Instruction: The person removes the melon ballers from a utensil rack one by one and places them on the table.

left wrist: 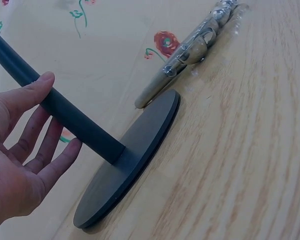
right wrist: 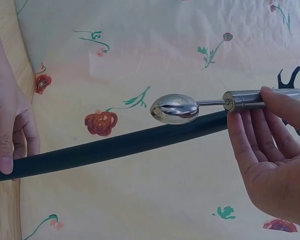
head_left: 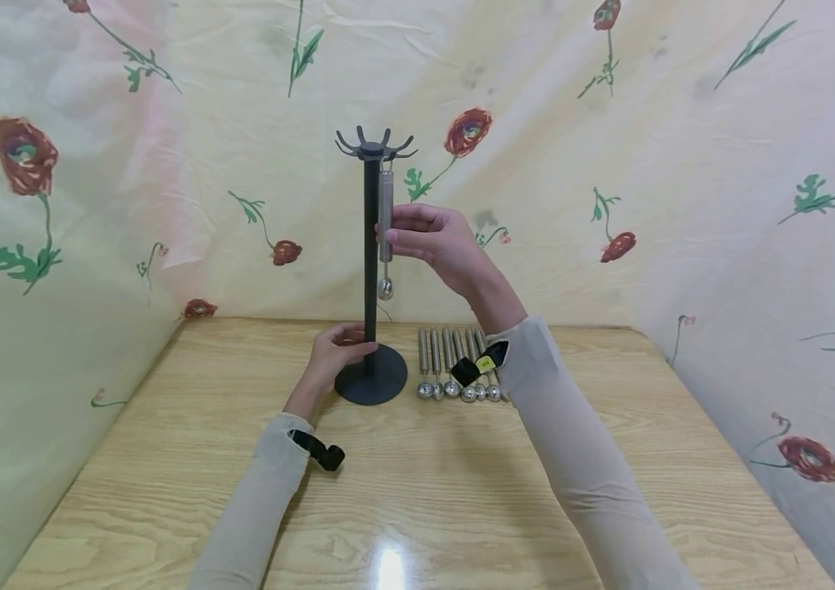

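My right hand pinches a steel melon baller by its handle between thumb and fingers. It hangs upright beside the pole of a black hook stand, scoop downward. The wire loop on its handle is right at one of the upturned hooks at the stand's top. In the right wrist view its oval scoop shows shiny and smooth. Low on the pole, my left hand holds the stand, its thumb and fingers around the pole just above the round base.
Several more steel melon ballers lie in a row right of the base, handles toward the back, partly hidden behind my right wrist. The wooden table meets a flowered cloth at its back and sides.
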The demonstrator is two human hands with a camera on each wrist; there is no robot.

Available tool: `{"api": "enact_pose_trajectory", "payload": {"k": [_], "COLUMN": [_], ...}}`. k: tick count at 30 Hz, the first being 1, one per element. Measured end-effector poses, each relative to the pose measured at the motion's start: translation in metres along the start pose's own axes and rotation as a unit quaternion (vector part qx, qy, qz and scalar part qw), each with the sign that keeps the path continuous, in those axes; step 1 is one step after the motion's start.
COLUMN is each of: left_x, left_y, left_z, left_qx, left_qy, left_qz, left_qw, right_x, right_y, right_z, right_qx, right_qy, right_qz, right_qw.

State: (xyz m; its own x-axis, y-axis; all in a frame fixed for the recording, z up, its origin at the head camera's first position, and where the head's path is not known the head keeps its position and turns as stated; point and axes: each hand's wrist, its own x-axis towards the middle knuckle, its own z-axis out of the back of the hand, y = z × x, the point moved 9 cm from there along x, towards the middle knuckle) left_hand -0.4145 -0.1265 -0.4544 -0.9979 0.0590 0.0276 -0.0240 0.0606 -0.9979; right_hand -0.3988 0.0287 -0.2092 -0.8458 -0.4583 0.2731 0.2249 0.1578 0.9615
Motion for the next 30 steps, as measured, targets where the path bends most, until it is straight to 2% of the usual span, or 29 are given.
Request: {"api": "enact_pose_trajectory", "payload": {"k": [8, 22, 30], "left_x": [0.001, -0.002, -0.003], "left_y": [-0.001, -0.003, -0.003], "left_z": [0.000, -0.002, -0.002], "left_qx": [0.000, 0.015, 0.016], "left_qy": [0.000, 0.026, 0.029], "left_qz": [-0.008, -0.003, -0.005], "left_qw": [1.0000, 0.9996, 0.9994], "right_x": [-0.002, -0.006, -0.008], "right_y": [0.000, 0.009, 0.016], "right_z": [0.002, -0.001, -0.005], "right_qx": [0.012, 0.016, 0.022], "right_qy": [-0.013, -0.007, -0.003], "right_qz": [0.002, 0.018, 0.031], "right_qw": [0.9998, 0.9997, 0.9993]}}
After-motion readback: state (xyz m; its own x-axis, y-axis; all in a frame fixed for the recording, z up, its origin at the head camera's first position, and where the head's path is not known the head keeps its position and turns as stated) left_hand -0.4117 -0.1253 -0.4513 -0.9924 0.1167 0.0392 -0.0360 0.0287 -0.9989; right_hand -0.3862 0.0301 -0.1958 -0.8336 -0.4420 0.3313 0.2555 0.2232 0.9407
